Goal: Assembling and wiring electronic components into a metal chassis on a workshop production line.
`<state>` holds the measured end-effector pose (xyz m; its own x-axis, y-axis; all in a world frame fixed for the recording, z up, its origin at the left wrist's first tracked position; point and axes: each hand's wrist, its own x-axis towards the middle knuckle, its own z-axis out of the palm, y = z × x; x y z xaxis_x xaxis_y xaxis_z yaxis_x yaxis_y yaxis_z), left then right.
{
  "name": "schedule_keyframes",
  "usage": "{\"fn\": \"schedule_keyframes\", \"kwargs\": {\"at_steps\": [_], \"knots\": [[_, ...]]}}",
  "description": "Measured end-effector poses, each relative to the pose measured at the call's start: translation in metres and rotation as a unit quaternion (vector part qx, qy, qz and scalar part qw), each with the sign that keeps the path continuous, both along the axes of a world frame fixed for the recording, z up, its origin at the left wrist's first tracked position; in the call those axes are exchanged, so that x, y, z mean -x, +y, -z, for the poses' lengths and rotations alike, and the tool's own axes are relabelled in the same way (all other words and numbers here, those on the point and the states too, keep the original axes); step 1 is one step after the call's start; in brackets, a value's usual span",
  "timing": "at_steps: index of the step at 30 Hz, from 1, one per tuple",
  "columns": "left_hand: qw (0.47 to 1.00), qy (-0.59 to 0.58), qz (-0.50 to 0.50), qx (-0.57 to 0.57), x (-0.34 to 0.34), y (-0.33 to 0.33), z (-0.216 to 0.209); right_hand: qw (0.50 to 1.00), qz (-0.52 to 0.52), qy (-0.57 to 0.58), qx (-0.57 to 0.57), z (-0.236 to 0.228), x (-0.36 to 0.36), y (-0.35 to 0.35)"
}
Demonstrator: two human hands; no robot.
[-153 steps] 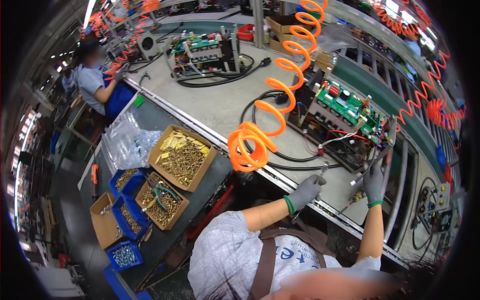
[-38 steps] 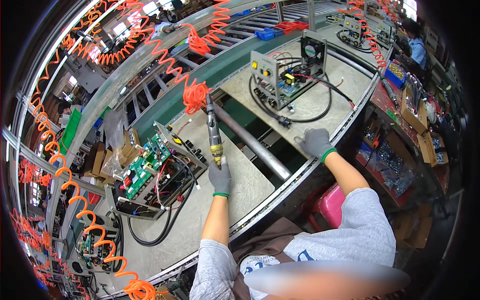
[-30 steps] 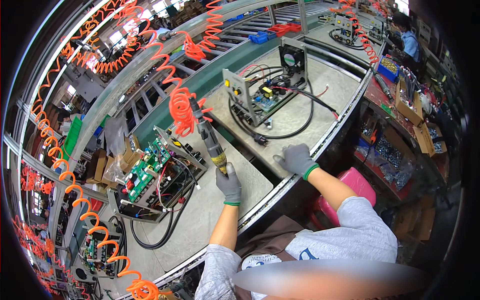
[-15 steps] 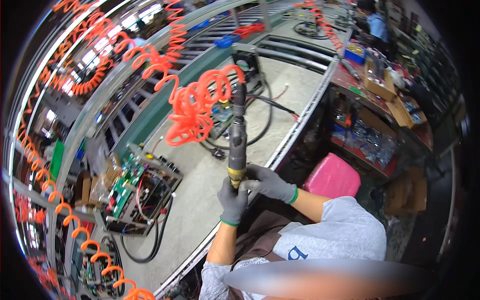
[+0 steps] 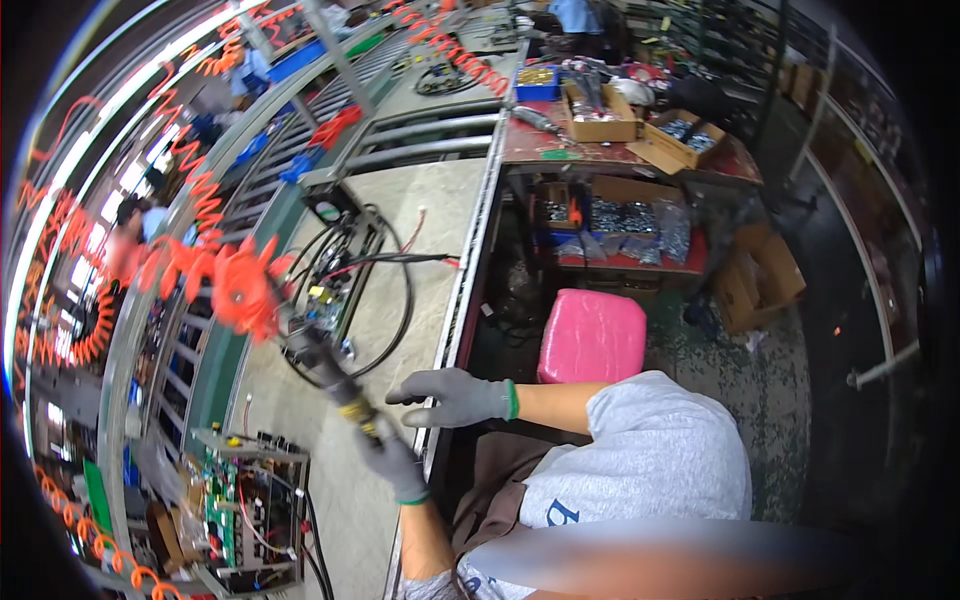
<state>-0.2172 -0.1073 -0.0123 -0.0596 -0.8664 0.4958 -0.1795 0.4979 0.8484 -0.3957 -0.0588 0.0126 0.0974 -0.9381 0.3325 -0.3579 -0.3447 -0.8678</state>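
Observation:
In my gloved left hand (image 5: pixel 395 460) is a dark pneumatic screwdriver (image 5: pixel 325 368), gripped near its yellow-banded end. The tool slants up and left over the bench, and its top meets a bunched orange coiled air hose (image 5: pixel 245 290). My right hand (image 5: pixel 458 398), also in a grey glove with a green cuff, is apart from the tool. Its fingers stretch left above the bench edge with nothing between them. Beyond the tool, a unit with a black fan (image 5: pixel 327 208) and looped black cables sits on the bench. An open metal chassis with green circuit boards (image 5: pixel 222 510) stands at the lower left.
A roller conveyor (image 5: pixel 425 135) continues past the bench (image 5: pixel 445 215). Right of it, a red worktable (image 5: pixel 540 145) carries cardboard boxes (image 5: pixel 600 125) of parts and a blue bin (image 5: pixel 538 90). A pink wrapped stool (image 5: pixel 595 335) stands beside me. Other people are in the background.
My right hand has let go of the screwdriver's end and moved away, its fingers opening. The screwdriver, still in my left hand, tilts left. The view has turned toward the right.

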Motion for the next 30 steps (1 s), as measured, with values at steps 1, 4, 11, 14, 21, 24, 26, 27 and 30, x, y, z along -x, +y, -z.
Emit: {"fn": "schedule_keyframes", "kwargs": {"at_steps": [1, 4, 11, 14, 21, 24, 26, 27, 30], "knots": [[0.996, -0.031, -0.056, 0.056, -0.007, -0.020, -0.002, 1.000, 0.019, -0.011, 0.009, 0.004, 0.004, -0.006], [0.991, -0.017, -0.135, -0.016, -0.042, -0.098, -0.011, 0.997, 0.073, -0.024, -0.019, 0.020, 0.019, -0.021], [0.867, -0.388, -0.231, -0.211, -0.078, -0.298, 0.005, 0.989, 0.132, 0.014, -0.062, 0.048, 0.044, -0.055], [0.823, -0.494, -0.237, -0.151, -0.065, -0.334, 0.023, 0.987, 0.138, 0.053, -0.068, 0.056, 0.054, -0.083], [0.803, -0.544, -0.231, -0.077, -0.049, -0.368, 0.024, 0.977, 0.113, 0.158, -0.085, 0.084, 0.069, -0.140], [0.801, -0.545, -0.246, -0.033, -0.085, -0.382, 0.027, 0.985, 0.068, 0.117, -0.108, 0.100, 0.085, -0.143], [0.780, -0.559, -0.282, 0.011, -0.109, -0.382, 0.034, 0.987, 0.064, 0.111, -0.095, 0.103, 0.084, -0.141], [0.767, -0.566, -0.301, 0.030, -0.115, -0.379, 0.038, 0.984, 0.068, 0.148, -0.071, 0.103, 0.086, -0.141], [0.745, -0.478, -0.383, -0.264, -0.118, -0.361, 0.036, 0.990, 0.063, 0.100, -0.075, 0.093, 0.085, -0.140]]}}
